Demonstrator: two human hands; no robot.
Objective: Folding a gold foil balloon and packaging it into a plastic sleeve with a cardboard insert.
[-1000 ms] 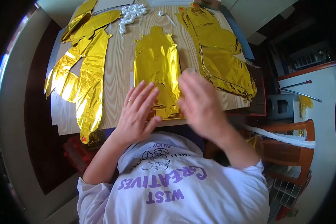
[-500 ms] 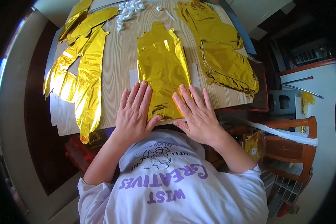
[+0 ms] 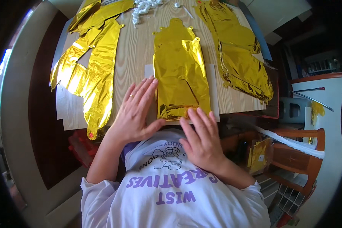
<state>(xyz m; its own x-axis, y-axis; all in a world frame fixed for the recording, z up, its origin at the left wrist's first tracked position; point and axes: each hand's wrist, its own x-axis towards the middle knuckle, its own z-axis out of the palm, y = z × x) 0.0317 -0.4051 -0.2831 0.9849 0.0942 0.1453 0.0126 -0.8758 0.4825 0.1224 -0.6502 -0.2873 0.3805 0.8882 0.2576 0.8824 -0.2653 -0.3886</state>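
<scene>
A gold foil balloon (image 3: 178,72), deflated and folded into a long flat shape, lies in the middle of the wooden table (image 3: 135,49). Part of a white sheet (image 3: 214,91) shows beneath it. Along the balloon's left edge rests my left hand (image 3: 136,108), fingers stretched out and a ring on one of them. My right hand (image 3: 202,138) is over the near right corner, its fingers apart and the fingertips at the foil's near edge. Neither hand grips anything.
More flat gold foil balloons (image 3: 100,64) lie at the left, and another folded gold foil balloon (image 3: 239,53) at the right. White ribbon or string (image 3: 142,9) is heaped at the back. A wooden chair (image 3: 292,152) stands at the right.
My right hand has drawn back toward me from the foil. The left hand has turned and now lies along the foil's left edge. The whole view has shifted slightly.
</scene>
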